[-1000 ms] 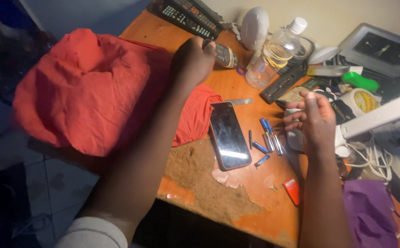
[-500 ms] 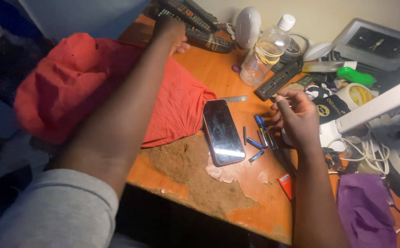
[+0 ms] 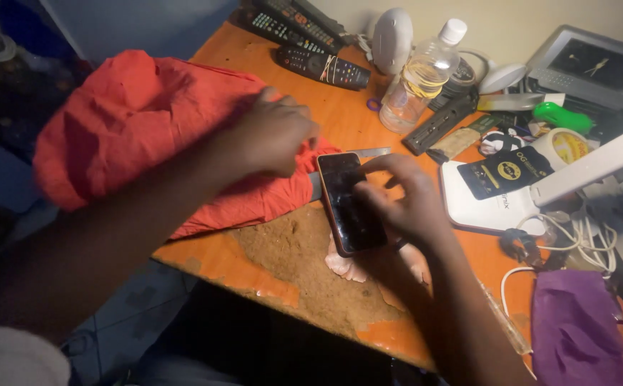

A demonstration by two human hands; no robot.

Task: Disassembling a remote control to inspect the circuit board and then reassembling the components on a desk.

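Left hand [image 3: 272, 136] sits curled, fingers bent, pressing on crumpled red-orange cloth [image 3: 133, 121]; not clear if it grips a fold. Right hand [image 3: 397, 200] lies over dark glass-faced smartphone [image 3: 351, 204], fingers half spread, touching its right edge and screen; no closed grip visible. Phone lies flat on worn orange wooden table [image 3: 340, 114], just at 3 o'clock of the cloth's edge. Clear plastic bottle with white cap [image 3: 422, 78] stands at 1 o'clock from phone, well apart. Black remote control [image 3: 322, 68] at 12 o'clock.
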